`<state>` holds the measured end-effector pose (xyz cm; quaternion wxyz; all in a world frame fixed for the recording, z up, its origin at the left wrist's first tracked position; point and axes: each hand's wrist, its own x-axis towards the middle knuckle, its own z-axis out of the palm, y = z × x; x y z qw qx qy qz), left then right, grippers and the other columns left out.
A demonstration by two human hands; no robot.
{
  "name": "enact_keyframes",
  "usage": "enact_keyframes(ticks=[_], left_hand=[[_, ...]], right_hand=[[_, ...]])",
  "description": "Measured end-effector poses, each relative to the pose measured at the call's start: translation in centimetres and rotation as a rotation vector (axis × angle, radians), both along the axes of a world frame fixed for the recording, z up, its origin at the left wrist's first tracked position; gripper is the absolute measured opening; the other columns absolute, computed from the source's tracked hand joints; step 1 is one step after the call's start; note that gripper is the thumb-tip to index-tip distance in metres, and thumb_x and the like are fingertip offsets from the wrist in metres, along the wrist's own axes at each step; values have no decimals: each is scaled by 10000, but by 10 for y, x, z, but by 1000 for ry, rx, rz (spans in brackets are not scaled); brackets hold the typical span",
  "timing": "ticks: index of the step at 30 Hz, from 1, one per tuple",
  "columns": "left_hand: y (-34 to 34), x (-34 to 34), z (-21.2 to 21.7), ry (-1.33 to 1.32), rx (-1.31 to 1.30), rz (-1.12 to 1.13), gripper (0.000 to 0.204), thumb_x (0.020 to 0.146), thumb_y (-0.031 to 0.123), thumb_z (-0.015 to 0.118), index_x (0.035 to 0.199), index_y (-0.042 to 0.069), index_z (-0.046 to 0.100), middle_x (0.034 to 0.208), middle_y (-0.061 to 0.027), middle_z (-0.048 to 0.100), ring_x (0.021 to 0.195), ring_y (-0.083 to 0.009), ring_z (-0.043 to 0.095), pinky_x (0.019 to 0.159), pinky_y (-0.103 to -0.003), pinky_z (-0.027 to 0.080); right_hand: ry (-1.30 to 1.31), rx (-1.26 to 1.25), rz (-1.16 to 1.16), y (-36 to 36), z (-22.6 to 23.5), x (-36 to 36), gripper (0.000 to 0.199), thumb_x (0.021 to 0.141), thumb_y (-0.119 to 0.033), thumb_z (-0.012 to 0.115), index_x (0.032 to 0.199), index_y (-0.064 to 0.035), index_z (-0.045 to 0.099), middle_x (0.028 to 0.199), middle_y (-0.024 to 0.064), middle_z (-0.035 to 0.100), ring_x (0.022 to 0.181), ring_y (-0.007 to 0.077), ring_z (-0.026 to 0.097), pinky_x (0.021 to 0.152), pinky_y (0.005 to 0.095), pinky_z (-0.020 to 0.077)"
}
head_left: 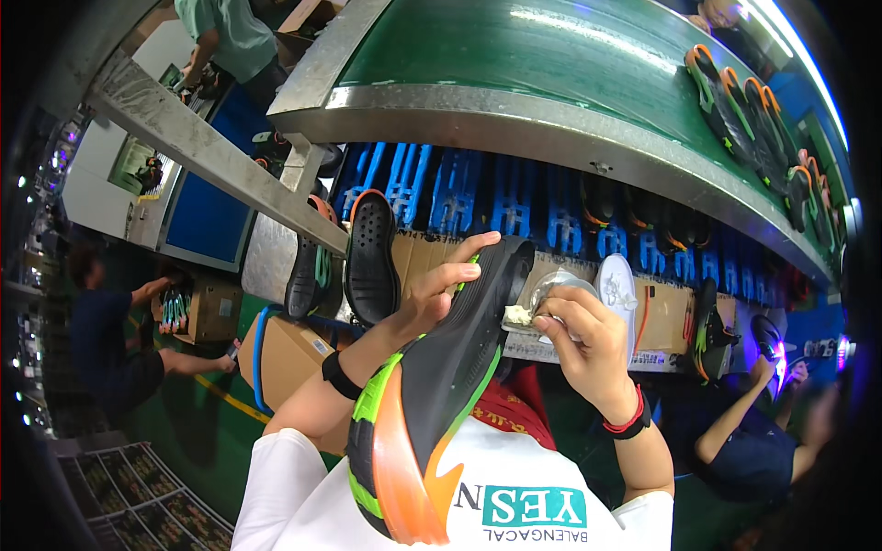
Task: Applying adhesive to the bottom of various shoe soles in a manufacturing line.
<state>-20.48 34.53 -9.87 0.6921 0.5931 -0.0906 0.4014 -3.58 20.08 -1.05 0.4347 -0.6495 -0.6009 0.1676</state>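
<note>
A long shoe sole [459,331], black with green edges and an orange heel, stands slanted in front of my chest. My left hand [446,289] is closed round its far left edge, near the toe end. To the right of the sole, my right hand [581,335] is closed, thumb and forefinger nearly together. Just left of those fingertips is a small cream-white lump [519,315]; I cannot tell whether they grip it. Behind the fingers shows a clear round plastic dish [553,283], partly covered by the hand.
Dark soles [372,257] stand left of my hands, and a white sole [616,285] lies to the right. Beyond runs a green conveyor belt [514,55] with a metal edge and several soles [749,110]. Blue racks [455,188] sit beneath it. Co-workers [749,450] are on both sides.
</note>
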Motion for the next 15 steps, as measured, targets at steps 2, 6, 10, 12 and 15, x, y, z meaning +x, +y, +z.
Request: enact_keyframes(ticks=[2,6,10,12,15], left_hand=[[-3,-1,10,-1,-16,-5,436,989,444,383,1275,122,456,1436,-318,287,1348,-427,301,1090,-501,242],[0,-4,9,101,34,40,444,987,450,379,1256,105,458,1432,-300,313,1347,-423,307,1098,-502,229],[2,1,-6,63,23,73,446,986,450,379,1233,88,459,1426,-286,333,1349,-406,313,1103,-498,225],[4,5,-16,44,27,87,446,987,450,375,1231,87,461,1425,-280,338,1351,-398,315,1103,-491,226],[6,14,-25,11,11,91,435,990,441,377,1223,86,471,1424,-268,347,1347,-388,326,1102,-480,231]], right_hand=[[35,-20,51,-1,0,1,107,765,9,688,857,7,633,880,115,638,708,275,646,603,314,507],[79,-59,77,-4,2,-1,102,767,9,686,855,9,636,878,113,640,708,273,646,607,312,503],[150,-80,99,-3,1,1,87,773,2,682,849,15,640,854,116,644,720,276,646,623,306,495],[165,-89,104,-3,1,3,85,775,-1,681,849,17,643,845,120,646,724,278,646,632,305,494],[241,-103,85,-5,-3,7,82,779,-4,679,849,25,646,841,132,654,737,277,647,667,304,494]])
